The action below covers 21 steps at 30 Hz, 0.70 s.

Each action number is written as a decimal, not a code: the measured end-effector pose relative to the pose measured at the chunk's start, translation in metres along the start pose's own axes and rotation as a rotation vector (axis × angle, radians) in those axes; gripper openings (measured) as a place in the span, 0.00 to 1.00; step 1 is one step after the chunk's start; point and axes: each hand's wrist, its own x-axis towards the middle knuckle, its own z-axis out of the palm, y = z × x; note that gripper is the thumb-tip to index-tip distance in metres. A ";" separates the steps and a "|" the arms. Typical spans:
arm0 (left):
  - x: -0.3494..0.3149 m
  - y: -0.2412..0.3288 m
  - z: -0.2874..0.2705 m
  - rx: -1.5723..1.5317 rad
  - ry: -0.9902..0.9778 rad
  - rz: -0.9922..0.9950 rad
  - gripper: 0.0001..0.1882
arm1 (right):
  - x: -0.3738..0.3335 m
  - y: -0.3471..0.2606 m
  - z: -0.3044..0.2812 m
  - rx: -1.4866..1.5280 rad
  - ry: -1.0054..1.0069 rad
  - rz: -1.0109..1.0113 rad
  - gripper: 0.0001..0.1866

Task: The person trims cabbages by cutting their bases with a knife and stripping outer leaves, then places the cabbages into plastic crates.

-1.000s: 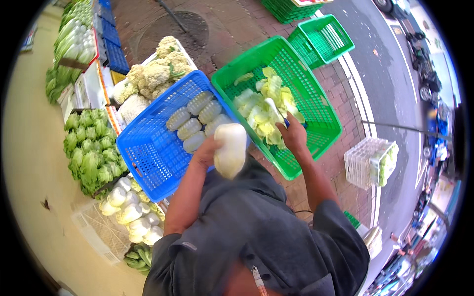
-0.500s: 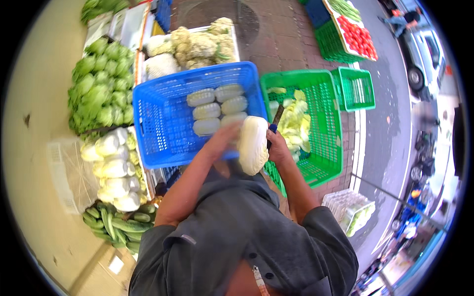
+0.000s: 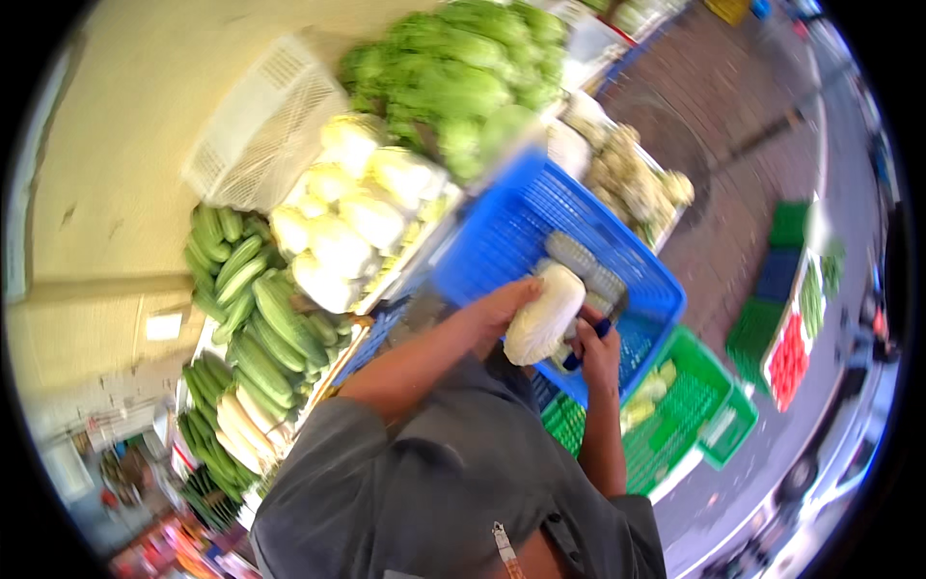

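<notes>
A pale napa cabbage is held in front of me, above the near side of a blue crate. My left hand is closed round its upper left side. My right hand is closed on a knife with a dark blue handle, close against the cabbage's right side; the blade is blurred. Inside the blue crate lie several cabbages in white net sleeves, partly hidden by the cabbage and my hands.
Right of the blue crate, a green crate contains loose yellow-green leaves. To the left are heaped napa cabbages, green gourds and leafy lettuce. Cauliflowers lie behind the blue crate. Tomatoes stand farther right.
My view has swung left toward the vegetable stall. My left hand, blurred beside the cabbage before, now grips it. The knife stays in my right hand.
</notes>
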 end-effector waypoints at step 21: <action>-0.196 0.315 -0.201 1.988 0.597 -0.387 0.40 | 0.050 0.041 0.085 -0.356 0.026 0.191 0.21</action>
